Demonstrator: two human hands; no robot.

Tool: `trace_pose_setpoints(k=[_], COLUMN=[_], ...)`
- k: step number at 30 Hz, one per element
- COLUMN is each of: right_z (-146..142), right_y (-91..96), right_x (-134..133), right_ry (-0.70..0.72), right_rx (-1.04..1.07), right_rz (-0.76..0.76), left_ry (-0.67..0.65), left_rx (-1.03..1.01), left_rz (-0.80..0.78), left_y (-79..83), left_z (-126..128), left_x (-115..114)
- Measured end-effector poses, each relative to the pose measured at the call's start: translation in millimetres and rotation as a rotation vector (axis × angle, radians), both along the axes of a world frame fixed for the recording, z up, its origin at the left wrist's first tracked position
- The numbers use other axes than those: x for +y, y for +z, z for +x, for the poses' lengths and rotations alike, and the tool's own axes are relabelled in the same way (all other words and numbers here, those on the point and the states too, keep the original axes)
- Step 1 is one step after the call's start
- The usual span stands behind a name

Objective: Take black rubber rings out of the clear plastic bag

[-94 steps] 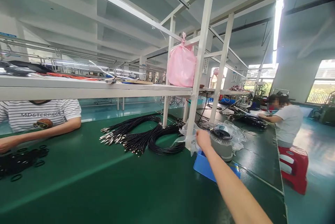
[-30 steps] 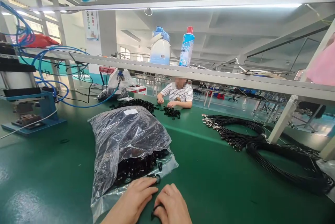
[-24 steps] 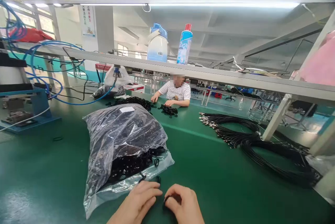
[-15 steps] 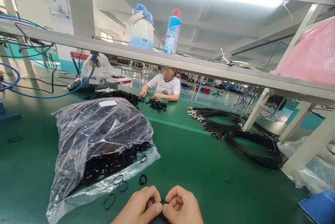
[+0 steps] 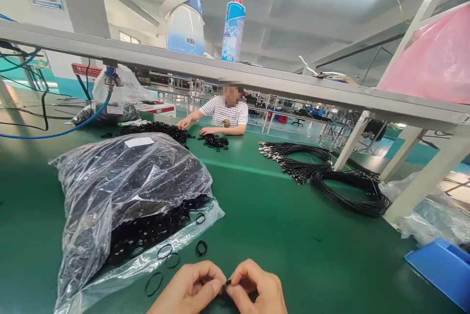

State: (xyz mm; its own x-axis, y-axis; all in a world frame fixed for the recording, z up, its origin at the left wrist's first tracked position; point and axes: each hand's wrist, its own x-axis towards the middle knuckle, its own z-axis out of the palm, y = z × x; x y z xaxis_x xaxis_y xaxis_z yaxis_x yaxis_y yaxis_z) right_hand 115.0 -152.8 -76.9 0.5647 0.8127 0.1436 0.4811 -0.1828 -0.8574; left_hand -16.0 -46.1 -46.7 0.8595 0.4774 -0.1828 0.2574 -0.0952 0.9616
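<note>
At the bottom edge of the view my left hand (image 5: 191, 290) and my right hand (image 5: 255, 289) meet fingertip to fingertip, both pinched on a small black rubber ring (image 5: 226, 284). Just above them a few loose black rings (image 5: 200, 248) lie on the green table (image 5: 279, 235). A large clear plastic bag (image 5: 125, 196) full of black rings lies to the left, its open mouth facing my hands.
Coils of black cables (image 5: 330, 177) lie at the right by white frame posts (image 5: 422, 186). A blue bin (image 5: 440, 270) sits at the lower right. Across the table a person in a striped shirt (image 5: 225, 115) handles rings. A jug and spray can (image 5: 233, 25) stand on the shelf.
My right hand came back from the far right of the table. Both hands drew rings out of the bag's mouth, then came together on one ring. The view has shifted right and tilted up.
</note>
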Motion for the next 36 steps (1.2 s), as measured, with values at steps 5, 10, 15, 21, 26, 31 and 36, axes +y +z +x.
trace_pose_setpoints(k=[5,10,15,21,26,31,36], right_z=[-2,-3,-1,-3,-7,-9,-9], right_y=[1.0,-3.8,-14.6,-18.7,-12.3,-2.9,-0.2], right_x=[-2,-3,1,1,1,5,8], right_ry=[0.027,0.035,0.06,0.04,0.075,0.043,-0.016], right_rx=[-0.005,-0.123,-0.344,-0.532,-0.251,-0.115,-0.1], right_rz=[0.067,0.151,0.257,0.278,0.189,0.036,-0.028], left_ry=[0.008,0.011,0.004,0.072,0.059,0.074,0.085], left_rx=[0.018,0.008,0.051,0.096,0.063,0.062,0.105], left_rz=[0.053,0.065,0.093,0.164,0.134,0.165,0.247], left_y=[-10.1,-7.3,-0.6,-6.1,-8.3,-11.8,-10.6], left_z=[1,1,2,6,4,4,7], left_x=[3,3,2,-1,1,0,-6])
